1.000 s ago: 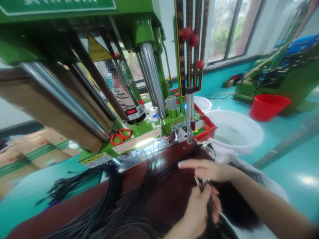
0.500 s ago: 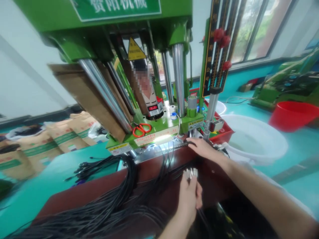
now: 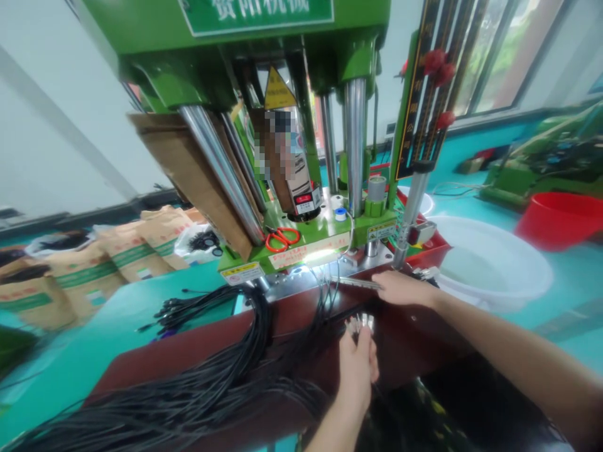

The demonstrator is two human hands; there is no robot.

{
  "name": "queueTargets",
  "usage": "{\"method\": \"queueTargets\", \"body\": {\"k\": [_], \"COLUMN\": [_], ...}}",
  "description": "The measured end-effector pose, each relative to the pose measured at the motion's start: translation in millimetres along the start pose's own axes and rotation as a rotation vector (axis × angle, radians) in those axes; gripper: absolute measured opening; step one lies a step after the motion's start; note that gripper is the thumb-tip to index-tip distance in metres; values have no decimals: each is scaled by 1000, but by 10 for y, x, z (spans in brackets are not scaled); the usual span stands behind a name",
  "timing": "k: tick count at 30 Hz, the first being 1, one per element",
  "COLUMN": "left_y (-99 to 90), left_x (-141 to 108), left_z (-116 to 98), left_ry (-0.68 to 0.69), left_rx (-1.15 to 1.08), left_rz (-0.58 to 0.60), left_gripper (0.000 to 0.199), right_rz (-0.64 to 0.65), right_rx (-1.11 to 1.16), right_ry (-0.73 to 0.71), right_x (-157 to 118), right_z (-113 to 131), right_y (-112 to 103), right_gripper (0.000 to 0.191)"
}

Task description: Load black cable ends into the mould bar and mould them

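My left hand [image 3: 355,367] is closed around a bunch of cable ends with silvery metal connectors [image 3: 365,323] that poke out above the fingers, over the brown table [image 3: 414,333]. My right hand [image 3: 402,289] grips the right end of a narrow metal strip [image 3: 355,283] at the front edge of the press [image 3: 311,242]. Its fingertips are partly hidden. Thin cables [image 3: 325,295] hang down by the left end of the strip. A large heap of black cables [image 3: 188,395] spreads over the table to the left of my hands.
Orange-handled scissors [image 3: 282,238] and a blue-and-white tape roll [image 3: 340,214] lie on the green press bed. Paper sacks [image 3: 122,257] line the left side. To the right are a white tub [image 3: 494,251], a red bucket [image 3: 560,220] and a red box [image 3: 433,245].
My right hand has shifted slightly right and toward me, and the strip now looks brighter and tilts the other way. My left hand still holds the connectors. The view has turned a little left.
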State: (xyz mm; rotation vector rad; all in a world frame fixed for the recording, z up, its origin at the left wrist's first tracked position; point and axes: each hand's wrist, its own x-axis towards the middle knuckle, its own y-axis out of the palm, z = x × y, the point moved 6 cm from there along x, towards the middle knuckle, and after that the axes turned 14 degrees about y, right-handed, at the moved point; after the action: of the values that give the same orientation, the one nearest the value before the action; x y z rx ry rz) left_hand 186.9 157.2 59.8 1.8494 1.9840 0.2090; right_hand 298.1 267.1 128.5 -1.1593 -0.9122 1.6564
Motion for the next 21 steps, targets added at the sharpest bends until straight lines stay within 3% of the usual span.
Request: {"method": "queueTargets", "body": {"k": [3, 6, 8, 10, 14, 21], "left_y": [33, 128, 217, 299, 396, 401], "left_x": [-8, -5, 0, 11, 56, 100], "left_z": [-32, -42, -21, 20, 93, 143], "left_ry": [-7, -17, -19, -21, -10, -17], "left_rx": [40, 94, 126, 160, 237, 280], "left_rz": [13, 75, 140, 191, 216, 209], "left_gripper": [49, 48, 47, 46, 42, 37], "right_rz": [148, 225, 160, 64, 27, -26], "right_rx": [163, 739, 1115, 1309, 1454, 1413], "right_ry": [76, 185, 222, 231, 211, 208], "right_x": [-359, -657, -781, -849, -865, -891], "right_z": [-212, -385, -443, -461, -436, -466], "right_y": [206, 493, 615, 667, 673, 697], "right_gripper": [11, 17, 23, 30, 42, 52]}}
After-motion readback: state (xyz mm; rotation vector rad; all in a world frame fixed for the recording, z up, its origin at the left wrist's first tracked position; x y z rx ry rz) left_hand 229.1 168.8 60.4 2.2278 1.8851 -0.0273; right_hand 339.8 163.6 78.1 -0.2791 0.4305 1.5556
